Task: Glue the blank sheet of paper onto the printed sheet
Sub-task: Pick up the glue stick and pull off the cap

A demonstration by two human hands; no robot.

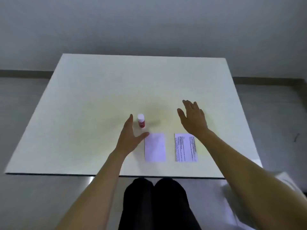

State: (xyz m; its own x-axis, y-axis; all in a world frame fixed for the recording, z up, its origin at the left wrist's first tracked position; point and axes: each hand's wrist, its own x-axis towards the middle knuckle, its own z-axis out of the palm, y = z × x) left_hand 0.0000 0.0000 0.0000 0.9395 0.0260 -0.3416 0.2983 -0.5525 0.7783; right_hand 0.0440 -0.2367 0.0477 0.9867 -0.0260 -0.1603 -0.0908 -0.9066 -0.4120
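The left hand [128, 138] reaches out over the pale counter [99, 97] with its fingers held together and pointing away, the thumb splayed out to the right, so the hand is spread wide and holds nothing. Just beyond the gap between its thumb and forefinger stands a glue stick [141, 121], upright, with a white cap and a red body; it sits close beside the fingertips, and whether the forefinger touches it is hard to tell, since the picture is soft there. Right of the thumb tip, just beside it, lies the blank sheet [155, 147], flat on the counter, its long sides running away from the person.

The right hand [193, 119] is held further out than the left, palm down, fingers loosely parted and thumb out to the left, empty as well. It appears to hover over the counter rather than press on it. Under its wrist and forearm, on the near side, lies the printed sheet [186, 147], flat, with dark lines of text running across it; the forearm covers its far right corner. The two sheets lie side by side between the two forearms, apart from each other with a strip of bare counter between them, the blank one nearer the left hand and the printed one nearer the right.
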